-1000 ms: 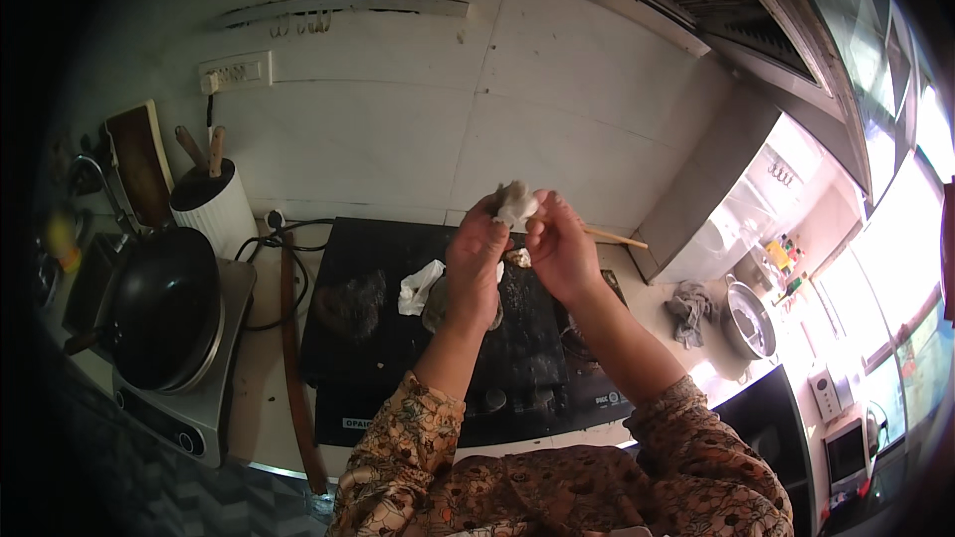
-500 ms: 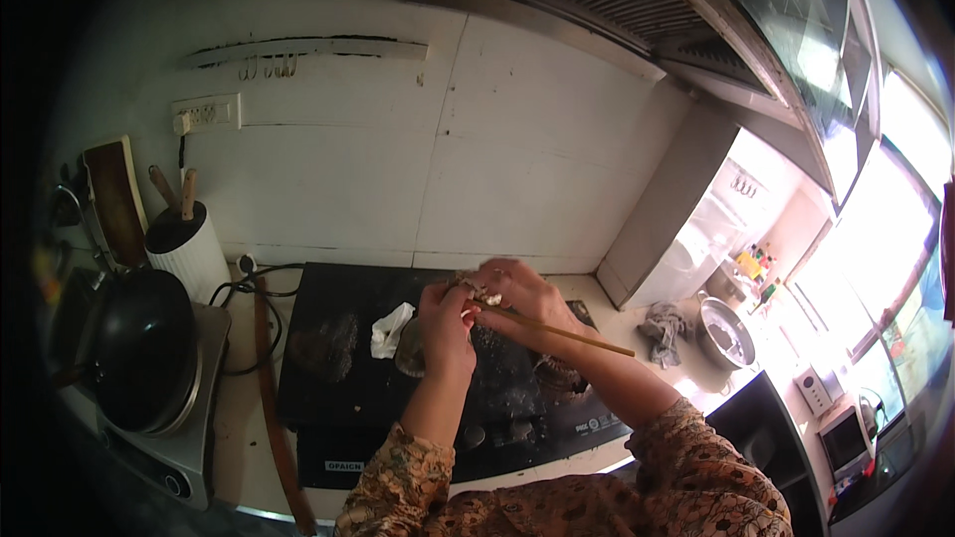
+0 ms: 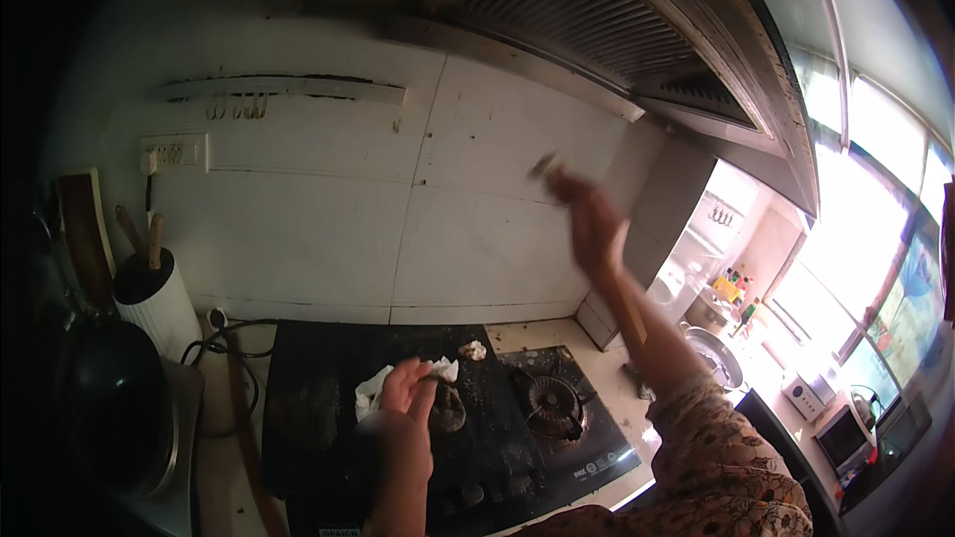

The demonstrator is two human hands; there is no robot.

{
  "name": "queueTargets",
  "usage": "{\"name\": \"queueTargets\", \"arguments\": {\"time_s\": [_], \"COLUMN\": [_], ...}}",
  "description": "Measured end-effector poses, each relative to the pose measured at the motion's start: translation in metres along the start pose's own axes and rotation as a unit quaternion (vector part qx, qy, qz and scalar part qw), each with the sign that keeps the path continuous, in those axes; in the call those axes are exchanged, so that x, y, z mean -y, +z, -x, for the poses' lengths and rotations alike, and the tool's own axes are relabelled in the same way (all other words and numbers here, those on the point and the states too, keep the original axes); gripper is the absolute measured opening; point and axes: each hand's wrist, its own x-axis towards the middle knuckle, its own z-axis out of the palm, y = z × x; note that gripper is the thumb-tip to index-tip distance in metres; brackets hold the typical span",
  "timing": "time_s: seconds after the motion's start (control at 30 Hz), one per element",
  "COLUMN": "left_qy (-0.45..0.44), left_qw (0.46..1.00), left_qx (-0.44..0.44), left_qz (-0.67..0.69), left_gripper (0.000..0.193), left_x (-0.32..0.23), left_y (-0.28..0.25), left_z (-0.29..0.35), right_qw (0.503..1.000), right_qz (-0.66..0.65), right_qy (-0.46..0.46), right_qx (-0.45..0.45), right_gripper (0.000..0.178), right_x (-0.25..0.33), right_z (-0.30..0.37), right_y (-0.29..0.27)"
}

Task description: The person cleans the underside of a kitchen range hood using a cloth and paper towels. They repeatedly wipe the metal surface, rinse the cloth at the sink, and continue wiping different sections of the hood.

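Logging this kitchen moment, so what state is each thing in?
Left hand: low over the stove, by the white cloth.
Right hand: raised, blurred; what it holds is unclear.
Stove: no flame seen.
Pan: on the side cooker.
Knife holder: upright, handles sticking out.

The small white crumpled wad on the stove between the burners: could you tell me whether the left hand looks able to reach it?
Probably yes: the left hand hovers just short of the wad, with only bare stovetop between them.
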Motion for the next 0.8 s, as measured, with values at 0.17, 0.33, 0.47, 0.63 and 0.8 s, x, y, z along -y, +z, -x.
{"name": "queueTargets", "arguments": {"time_s": [0.17, 0.33, 0.47, 0.63, 0.8], "left_qy": [-0.053, 0.067, 0.066, 0.043, 0.061], "left_qw": [0.99, 0.979, 0.967, 0.955, 0.961], "left_qx": [-0.087, -0.115, -0.105, -0.12, -0.1], "left_qz": [-0.102, -0.155, -0.222, -0.268, -0.25], "left_gripper": [0.034, 0.017, 0.013, 0.012, 0.013], "left_x": [0.027, 0.109, 0.072, 0.025, 0.022], "left_y": [-0.053, -0.152, -0.133, -0.118, -0.118], "left_z": [0.019, 0.015, 0.031, 0.057, 0.055], "right_qw": [0.973, 0.958, 0.934, 0.944, 0.946], "right_qz": [0.065, -0.005, 0.176, 0.239, 0.272], "right_qy": [0.042, -0.017, -0.101, -0.055, -0.004], "right_qx": [-0.22, -0.285, -0.293, -0.219, -0.174], "right_gripper": [0.017, 0.015, 0.014, 0.012, 0.012], "right_x": [-0.068, -0.103, -0.108, -0.101, -0.159], "right_z": [-0.112, -0.155, -0.156, -0.163, -0.186], "right_y": [-0.012, 0.005, 0.006, 0.027, 0.041]}}
